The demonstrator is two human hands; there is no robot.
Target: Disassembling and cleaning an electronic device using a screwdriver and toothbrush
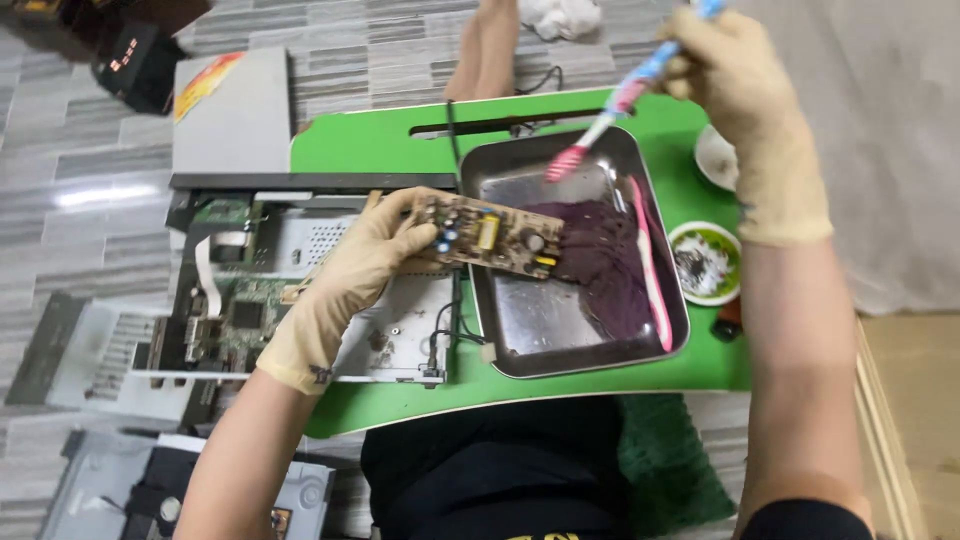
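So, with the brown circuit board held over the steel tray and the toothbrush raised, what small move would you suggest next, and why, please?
Probably lower the blue and pink toothbrush in the gloved right hand until its bristles meet the brown circuit board. The gloved left hand holds that board over the rectangular steel tray, component side up, while the bristles hang above the tray, clear of the board.

Green lap table (400, 140) w/ steel tray (520, 350), opened device (300, 300).

Green lap table (380, 145) as landmark. On it: steel tray (520, 330) holding purple cloth (600, 260) and pink toothbrush (650, 270); small dish of dark residue (705, 262) at right edge. Opened electronics chassis (290, 290) overlapping left edge. Grey cover panel (232, 115) beyond upper-left corner.
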